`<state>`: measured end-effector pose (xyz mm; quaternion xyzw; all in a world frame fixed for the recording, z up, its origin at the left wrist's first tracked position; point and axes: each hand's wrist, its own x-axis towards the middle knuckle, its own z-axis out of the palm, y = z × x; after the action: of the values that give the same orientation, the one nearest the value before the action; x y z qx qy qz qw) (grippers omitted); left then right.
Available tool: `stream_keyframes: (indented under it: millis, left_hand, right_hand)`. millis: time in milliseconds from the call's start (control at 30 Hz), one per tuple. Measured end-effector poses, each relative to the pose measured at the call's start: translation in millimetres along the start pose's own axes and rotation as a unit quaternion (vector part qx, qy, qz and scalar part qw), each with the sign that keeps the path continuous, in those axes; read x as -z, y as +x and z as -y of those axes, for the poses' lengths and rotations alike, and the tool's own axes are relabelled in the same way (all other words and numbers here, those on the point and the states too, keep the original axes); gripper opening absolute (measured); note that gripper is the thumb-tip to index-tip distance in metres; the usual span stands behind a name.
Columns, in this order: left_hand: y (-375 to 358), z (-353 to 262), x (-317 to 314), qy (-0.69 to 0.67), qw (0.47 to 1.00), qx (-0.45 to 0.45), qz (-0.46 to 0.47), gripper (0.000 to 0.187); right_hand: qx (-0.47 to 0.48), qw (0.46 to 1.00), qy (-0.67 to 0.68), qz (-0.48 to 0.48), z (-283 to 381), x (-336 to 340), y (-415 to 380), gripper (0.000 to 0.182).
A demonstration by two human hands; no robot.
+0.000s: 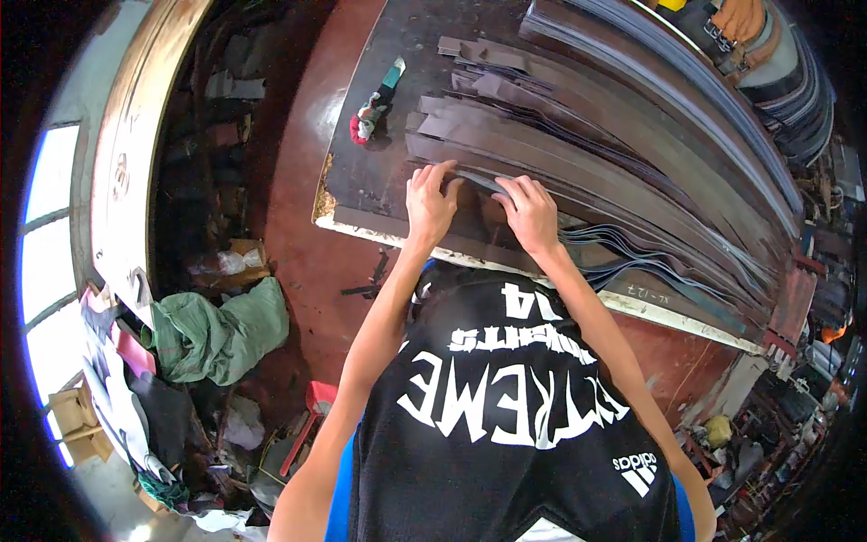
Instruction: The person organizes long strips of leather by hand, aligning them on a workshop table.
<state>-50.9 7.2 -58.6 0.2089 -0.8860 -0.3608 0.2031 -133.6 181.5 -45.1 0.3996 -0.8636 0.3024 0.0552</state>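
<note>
Reddish, smooth floor [302,172] shows left of the fingers, beside a dark, scuffed tabletop [372,181]. Thin, flat brown strips [506,135] lie layered beyond them; wavy, pale-edged strips [623,242] ripple to their right. Left hand [429,206] and right hand [531,215] have half-curled fingers, thumbs slightly parted, at the nearest strips' edge; any grip I cannot tell. Likely step: handling that edge, calling for a light, even pinch. Beyond the left fingertips lies a cloth-wrapped tool [377,101].

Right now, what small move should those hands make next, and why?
Perhaps slide the left hand toward the brown strips at their left ends and square them: those ends look staggered, the left hand is nearer, and the right hand could steady the near edge.
</note>
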Motion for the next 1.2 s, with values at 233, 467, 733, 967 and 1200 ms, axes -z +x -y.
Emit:
stream_keyframes:
  millis: [233,467,733,967,1200]
  left_hand:
    - [-2.6,-1.1,1.6,-0.016,0.999,0.029,0.009,0.027]
    - [-0.1,-3.5,3.4,-0.018,0.999,0.041,0.014,0.023]
    - [-0.5,-2.0,2.9,-0.029,0.999,0.039,0.016,0.019]
    - [-1.6,-2.0,4.3,-0.034,0.998,0.042,0.018,0.017]
    - [-3.0,-0.9,4.1,-0.048,0.998,0.029,0.009,0.017]
  right_hand:
    - [0.013,1.0,-0.001,-0.003,0.4,1.0,2.0,0.034]
    - [0.01,1.0,-0.005,0.008,1.7,3.3,3.3,0.035]
    - [-0.006,1.0,0.005,0.011,0.6,2.3,2.1,0.035]
    - [-0.026,0.999,0.017,0.018,5.6,6.3,4.5,0.033]
    - [0.015,0.999,-0.03,0.002,6.5,7.5,4.5,0.029]
